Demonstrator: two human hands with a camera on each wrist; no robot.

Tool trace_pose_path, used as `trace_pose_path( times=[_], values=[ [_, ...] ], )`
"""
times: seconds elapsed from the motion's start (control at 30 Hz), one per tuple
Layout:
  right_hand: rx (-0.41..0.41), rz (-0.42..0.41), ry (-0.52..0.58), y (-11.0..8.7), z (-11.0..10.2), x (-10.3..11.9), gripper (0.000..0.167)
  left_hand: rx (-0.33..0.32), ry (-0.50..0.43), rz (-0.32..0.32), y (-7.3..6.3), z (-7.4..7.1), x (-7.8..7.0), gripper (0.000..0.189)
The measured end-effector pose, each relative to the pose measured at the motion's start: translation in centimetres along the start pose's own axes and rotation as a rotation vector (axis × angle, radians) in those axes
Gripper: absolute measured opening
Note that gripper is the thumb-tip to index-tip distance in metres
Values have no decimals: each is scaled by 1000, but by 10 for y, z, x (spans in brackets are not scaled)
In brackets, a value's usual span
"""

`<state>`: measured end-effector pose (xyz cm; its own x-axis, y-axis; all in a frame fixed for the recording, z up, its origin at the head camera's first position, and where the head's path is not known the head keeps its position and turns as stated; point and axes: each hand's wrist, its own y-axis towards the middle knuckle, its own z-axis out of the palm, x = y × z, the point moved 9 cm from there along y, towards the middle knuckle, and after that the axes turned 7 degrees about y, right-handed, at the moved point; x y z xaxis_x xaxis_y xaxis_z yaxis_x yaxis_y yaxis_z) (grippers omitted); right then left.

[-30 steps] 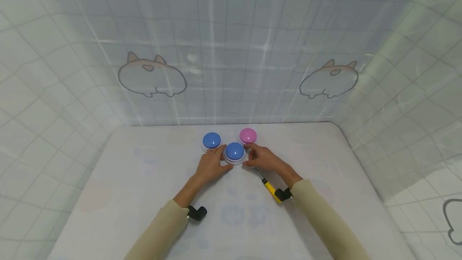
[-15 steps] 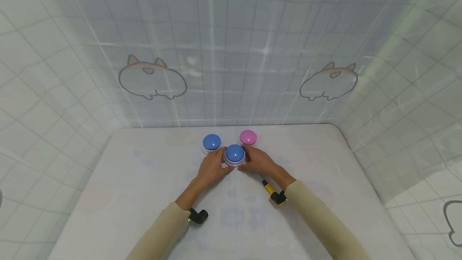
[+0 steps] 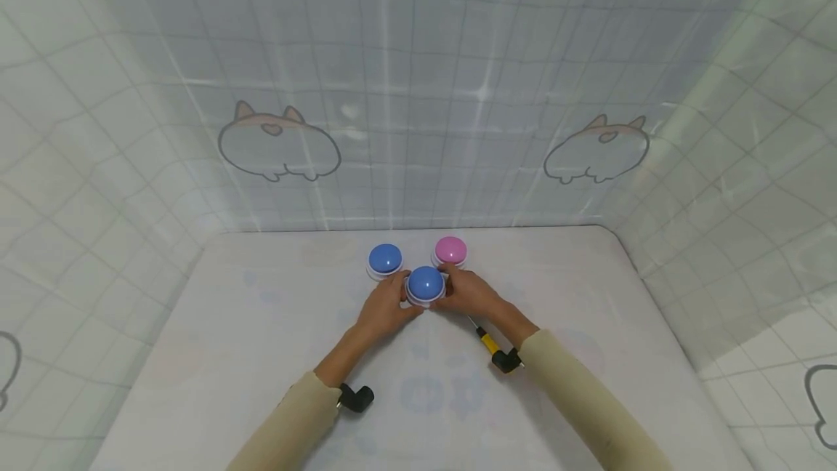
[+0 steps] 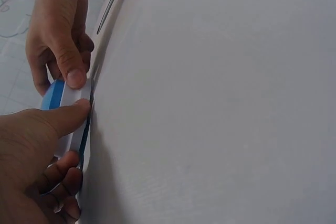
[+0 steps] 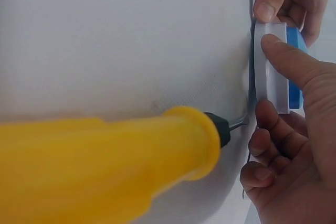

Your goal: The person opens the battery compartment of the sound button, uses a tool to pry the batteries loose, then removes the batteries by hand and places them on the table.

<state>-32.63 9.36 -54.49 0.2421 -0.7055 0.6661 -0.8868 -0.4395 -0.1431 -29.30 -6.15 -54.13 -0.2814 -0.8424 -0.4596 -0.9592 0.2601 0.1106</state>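
Observation:
A blue dome push button (image 3: 426, 283) with a white round base sits between both hands. My left hand (image 3: 384, 307) grips its left side, thumb along the base rim in the left wrist view. On the opposite side my right hand (image 3: 472, 293) grips the same base, its thumb (image 5: 286, 59) lying on the white rim. Whether the base touches the table is hard to tell. Just behind stand a second blue push button (image 3: 385, 259), at the back left, and a pink push button (image 3: 451, 251), at the back right.
A screwdriver (image 3: 489, 344) with a yellow and black handle lies on the white table (image 3: 275, 355), beside my right wrist. Its handle (image 5: 100, 166) looms large in the right wrist view. Tiled-pattern sheets (image 3: 425, 115) enclose the table's back and sides.
My right hand has moved left and closed onto the front button's base. That button has shifted slightly toward me relative to the other two. The left hand has kept its hold.

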Motion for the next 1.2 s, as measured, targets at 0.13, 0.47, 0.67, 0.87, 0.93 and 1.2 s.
trace_pose_path(
  times=[0.13,0.47,0.67,0.87,0.93,1.2],
  values=[
    [7,-11,20,-1,0,1,84,7,-10,-3,-3,-1,0,79],
    [18,-17,82,-7,2,-1,82,5,-29,33,-12,-3,0,81],
    [28,-39,119,-15,-1,7,82,-17,-34,45,-16,-10,-1,79],
    [33,-40,122,-22,-3,8,82,-18,-47,61,-22,-13,-5,75],
    [34,-32,126,-24,-4,7,82,-18,-65,67,-23,-14,-6,74],
    [30,-22,183,-34,-4,7,81,-35,-112,84,-28,-20,-8,74]
  ],
)
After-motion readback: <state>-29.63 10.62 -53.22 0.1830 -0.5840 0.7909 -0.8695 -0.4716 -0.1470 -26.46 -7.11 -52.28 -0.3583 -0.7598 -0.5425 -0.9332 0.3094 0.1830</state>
